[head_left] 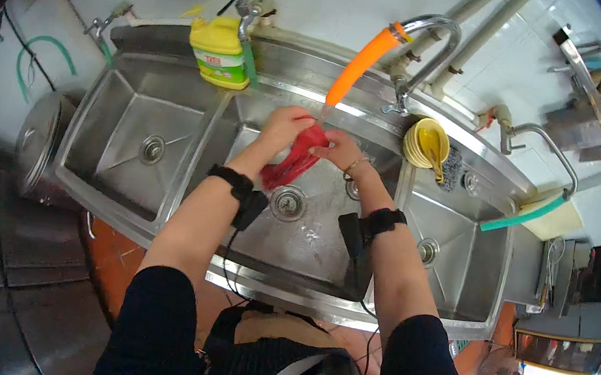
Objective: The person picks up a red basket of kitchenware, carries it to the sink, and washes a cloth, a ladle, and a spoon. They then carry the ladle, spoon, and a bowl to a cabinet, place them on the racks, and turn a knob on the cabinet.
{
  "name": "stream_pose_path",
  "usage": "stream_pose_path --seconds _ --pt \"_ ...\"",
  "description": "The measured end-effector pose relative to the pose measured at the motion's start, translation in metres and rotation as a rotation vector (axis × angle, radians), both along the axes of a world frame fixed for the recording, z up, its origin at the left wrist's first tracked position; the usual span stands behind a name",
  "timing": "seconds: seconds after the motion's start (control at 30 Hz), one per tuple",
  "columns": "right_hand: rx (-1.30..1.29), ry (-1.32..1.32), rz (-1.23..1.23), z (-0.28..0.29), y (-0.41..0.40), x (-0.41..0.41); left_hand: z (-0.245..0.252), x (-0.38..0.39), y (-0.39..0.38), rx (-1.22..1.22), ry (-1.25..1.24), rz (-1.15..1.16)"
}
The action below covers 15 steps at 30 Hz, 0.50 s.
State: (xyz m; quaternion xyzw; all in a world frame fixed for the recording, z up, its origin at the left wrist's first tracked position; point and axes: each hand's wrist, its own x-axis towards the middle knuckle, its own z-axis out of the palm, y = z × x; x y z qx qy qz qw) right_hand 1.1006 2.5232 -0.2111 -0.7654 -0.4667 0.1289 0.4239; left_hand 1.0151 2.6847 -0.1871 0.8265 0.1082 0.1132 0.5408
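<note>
Between my hands is a wet red item (297,158), perhaps a cloth or thin bag, hanging over the middle basin (315,246) of a stainless steel sink. My left hand (284,127) grips its upper left edge. On its right side, my right hand (339,150) pinches it between thumb and fingers. An orange hose (363,62) fitted on a curved metal faucet (449,42) ends just above the red item, with water running from it. A metal drain (287,203) lies below the item's lower end.
A yellow jug (219,51) stands at the back left ledge. Stacked yellow bowls (417,143) with yellow spoons and a grey scrubber (451,170) sit right of the middle basin. Side basins flank it. A green hose (524,214) hangs at the right; knives (584,111) are on the wall.
</note>
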Motion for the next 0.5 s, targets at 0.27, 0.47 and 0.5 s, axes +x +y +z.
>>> stream_pose_path --seconds 0.27,0.47,0.5 --pt "0.154 0.743 -0.487 0.019 0.045 -0.022 -0.028 -0.027 -0.026 -0.730 0.481 0.404" --pt "0.003 0.042 -0.423 0.011 0.071 -0.077 -0.070 -0.019 -0.018 -1.458 0.104 0.322" --pt "-0.023 -0.041 -0.503 0.003 0.052 -0.060 -0.060 -0.010 -0.038 -1.470 0.124 0.295"
